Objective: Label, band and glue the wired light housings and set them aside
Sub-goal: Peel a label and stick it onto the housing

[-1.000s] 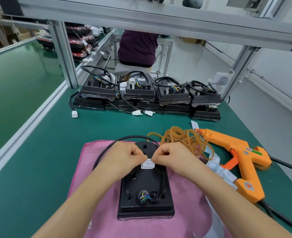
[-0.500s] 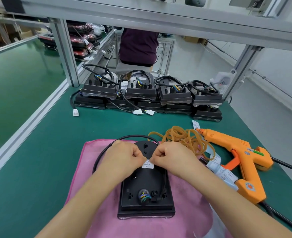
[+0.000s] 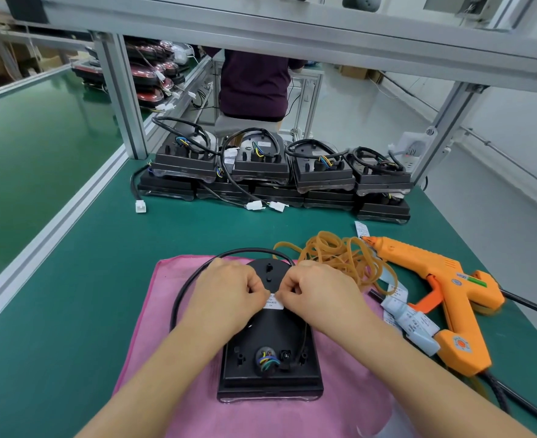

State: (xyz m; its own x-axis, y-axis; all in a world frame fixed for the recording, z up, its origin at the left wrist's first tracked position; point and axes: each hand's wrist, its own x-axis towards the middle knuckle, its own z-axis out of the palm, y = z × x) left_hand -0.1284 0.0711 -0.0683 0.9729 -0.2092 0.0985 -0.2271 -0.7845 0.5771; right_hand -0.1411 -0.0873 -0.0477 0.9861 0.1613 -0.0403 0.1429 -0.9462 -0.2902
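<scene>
Black housing (image 3: 270, 358), pink cloth (image 3: 153, 336), green table (image 3: 71, 279), orange glue gun (image 3: 444, 292), tan rubber bands (image 3: 339, 254)

Both bare forearms reach in from the near side and converge over the black housing (image 3: 270, 346); the left hand (image 3: 229, 292) sits over its upper left, the right hand (image 3: 320, 290) over its upper right, knuckles up; the curled fingers of both pinch the white label (image 3: 274, 305) at the housing's upper middle.

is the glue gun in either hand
No, the glue gun lies on the table at the right; the left hand and right hand pinch the label.
</scene>
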